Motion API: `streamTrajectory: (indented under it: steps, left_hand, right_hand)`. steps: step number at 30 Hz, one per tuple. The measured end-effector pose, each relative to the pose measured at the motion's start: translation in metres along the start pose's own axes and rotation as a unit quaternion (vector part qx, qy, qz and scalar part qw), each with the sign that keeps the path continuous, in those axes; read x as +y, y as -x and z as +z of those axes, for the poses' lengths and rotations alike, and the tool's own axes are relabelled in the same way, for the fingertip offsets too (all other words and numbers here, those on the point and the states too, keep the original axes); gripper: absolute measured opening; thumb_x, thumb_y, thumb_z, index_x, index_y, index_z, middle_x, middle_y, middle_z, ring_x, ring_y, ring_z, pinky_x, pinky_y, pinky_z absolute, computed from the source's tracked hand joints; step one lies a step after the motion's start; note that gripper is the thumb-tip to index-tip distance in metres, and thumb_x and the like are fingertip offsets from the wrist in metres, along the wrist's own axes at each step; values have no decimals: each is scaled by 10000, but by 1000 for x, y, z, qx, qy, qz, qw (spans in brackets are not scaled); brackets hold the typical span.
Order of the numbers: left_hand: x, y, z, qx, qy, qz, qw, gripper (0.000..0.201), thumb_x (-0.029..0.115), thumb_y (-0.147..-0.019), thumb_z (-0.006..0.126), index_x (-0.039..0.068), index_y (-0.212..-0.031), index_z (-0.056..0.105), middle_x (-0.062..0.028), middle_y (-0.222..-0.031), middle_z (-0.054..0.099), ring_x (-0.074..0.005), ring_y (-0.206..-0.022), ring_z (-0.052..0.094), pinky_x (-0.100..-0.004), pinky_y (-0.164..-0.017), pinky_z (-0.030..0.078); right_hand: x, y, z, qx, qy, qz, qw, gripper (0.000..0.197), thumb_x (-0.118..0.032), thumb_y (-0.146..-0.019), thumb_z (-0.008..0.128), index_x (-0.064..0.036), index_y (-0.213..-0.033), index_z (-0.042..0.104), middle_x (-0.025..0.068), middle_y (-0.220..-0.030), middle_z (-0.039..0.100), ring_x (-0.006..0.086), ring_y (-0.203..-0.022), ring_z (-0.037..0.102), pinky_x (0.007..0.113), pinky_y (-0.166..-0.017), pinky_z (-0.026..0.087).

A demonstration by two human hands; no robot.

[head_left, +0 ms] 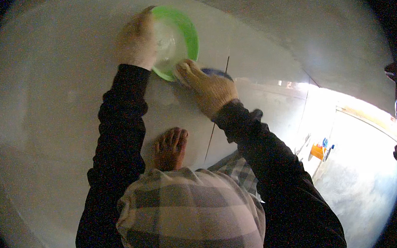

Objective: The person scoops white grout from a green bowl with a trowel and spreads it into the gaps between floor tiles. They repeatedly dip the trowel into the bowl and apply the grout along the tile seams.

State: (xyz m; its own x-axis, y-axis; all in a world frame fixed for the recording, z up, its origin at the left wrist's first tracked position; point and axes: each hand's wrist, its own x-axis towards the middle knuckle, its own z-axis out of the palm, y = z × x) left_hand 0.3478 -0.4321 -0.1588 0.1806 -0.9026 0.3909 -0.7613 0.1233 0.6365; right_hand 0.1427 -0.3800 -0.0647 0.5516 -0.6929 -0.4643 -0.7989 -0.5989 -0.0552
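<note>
Here, the green bowl [191, 33] lies between the two hands, just right of the left hand [137, 42] and just beyond the fingertips of the right; its inside is pale and shiny. The left hand is blurred, but looks clamped on the bowl's left rim, with its fingers reaching toward the far edge. The right hand [210, 89] is closed, thumb and fingers pressed together on a pale wad [180, 75] set against the bowl's near rim; whether the wad is cloth or sponge cannot be told. Just beyond the right hand's knuckles, a dark blue rounded thing [218, 73] shows, partly hidden by that hand. Black sleeves run back from both wrists, the left sleeve [121, 120] and the right sleeve [276, 164]. Nearer the body than the hands, and between the forearms, a bare foot [171, 147] rests on the pale floor [54, 130], beside a dark seam. Nearer still, checked cloth [191, 213] covers a bent knee. Well apart from the right hand, off to its right and nearer the body, sits a small orange thing [318, 151] with blue bits beside it, in bright light.
</note>
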Motion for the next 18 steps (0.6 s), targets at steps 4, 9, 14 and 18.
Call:
streamTrajectory:
  steps: [4,9,14,18]
  left_hand:
    - [18,9,-1,-18,-38,-25,999,447,139,-801,668,38,-1213,527,-183,-1165,621,-366,-1052,606,-456,-907,492]
    - [-2,22,-39,-29,260,-158,952,407,88,-915,534,51,-1317,487,-189,-1263,563,-363,-1123,567,-437,-956,480]
    - [-10,36,-46,87,58,88,991,403,216,-1001,468,74,-1378,454,-173,-1328,520,-354,-1204,511,-418,-1012,447]
    - [-24,33,-32,-57,242,-208,946,448,323,-1024,435,66,-1391,439,-162,-1383,473,-315,-1266,468,-404,-1060,399]
  right_hand:
    - [13,46,14,-197,7,5,980,548,-147,-904,479,-257,-1430,368,70,-1306,587,295,-927,684,420,-790,566]
    - [25,106,24,-93,-372,187,904,325,-163,-886,646,-54,-1192,626,122,-1068,696,209,-932,682,374,-822,569]
    - [37,109,21,2,-695,239,678,214,-83,-824,743,-34,-1027,700,54,-983,725,157,-903,667,333,-780,552]
    - [36,96,16,83,-500,219,834,291,-198,-799,767,-76,-1053,695,98,-965,728,198,-888,689,347,-768,549]
